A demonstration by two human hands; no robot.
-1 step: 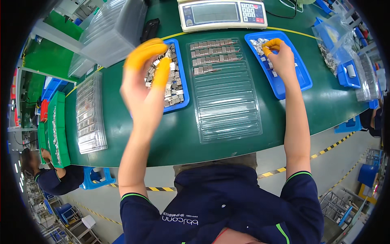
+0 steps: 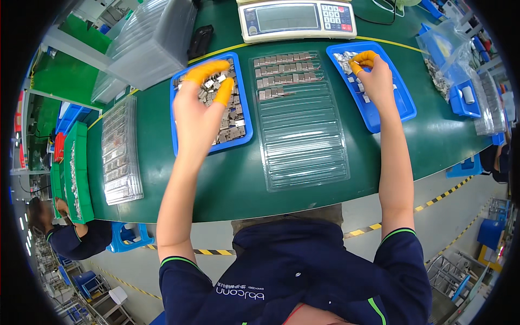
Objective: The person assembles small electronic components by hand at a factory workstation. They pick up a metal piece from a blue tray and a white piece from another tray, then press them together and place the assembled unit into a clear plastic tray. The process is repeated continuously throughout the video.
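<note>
Yellow finger covers sit on the fingertips of both my hands. My left hand (image 2: 196, 116) is over the left blue tray (image 2: 248, 125), thumb and fingers apart, above a heap of small grey metal parts (image 2: 234, 112). Inside the right blue tray (image 2: 374, 120), my right hand (image 2: 375, 78) has its thumb and forefinger closed together beside small white pieces (image 2: 341, 58); whatever they pinch is hidden. Between the two trays lies a clear plastic blister tray (image 2: 306, 154). Several rows of metal parts with thin wires (image 2: 284, 70) fill its far slots; the nearer slots hold no parts.
A digital scale (image 2: 287, 20) stands at the far edge. Stacked clear trays (image 2: 146, 49) rise at the far left, with another filled blister tray (image 2: 120, 154) and a green bin (image 2: 77, 173) nearer. Plastic bags (image 2: 447, 46) lie at right. A co-worker (image 2: 81, 235) sits at left.
My left hand has drawn back slightly and lowered toward the metal parts, showing more of the left tray. My right hand has stayed in place.
</note>
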